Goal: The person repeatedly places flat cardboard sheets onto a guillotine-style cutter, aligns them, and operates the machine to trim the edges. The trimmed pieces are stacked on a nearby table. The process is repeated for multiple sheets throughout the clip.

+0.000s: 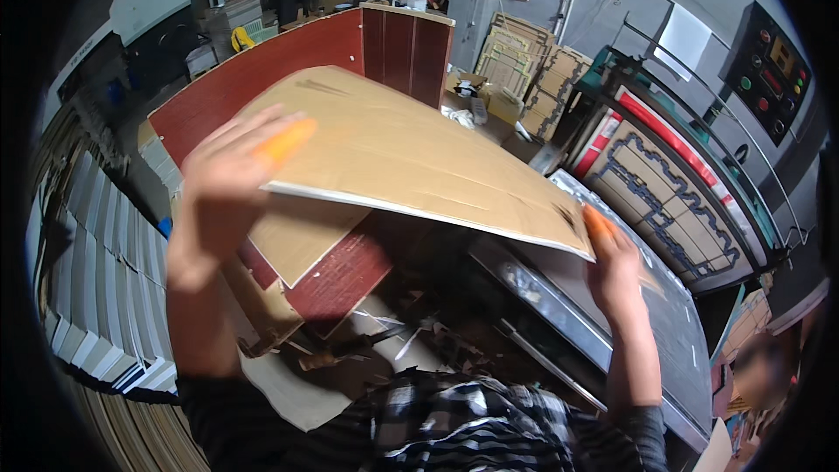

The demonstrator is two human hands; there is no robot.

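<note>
Fingers (599, 222) of my right hand (615, 264) grip the broad tan cardboard sheet (406, 149) left of them, likely light, bendy, best edge-held; my left hand (225, 173) blurs, grip unclear from here.

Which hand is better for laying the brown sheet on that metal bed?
Probably the right hand: it holds the brown sheet at its right corner, close to the dark metal bed. The left hand is at the sheet's left, farther from the bed.

Checked black-and-white garment (476, 419) at six o'clock; dark striped sleeves (232, 419), seven and five; orange finger covers (288, 140), ten and three.
</note>
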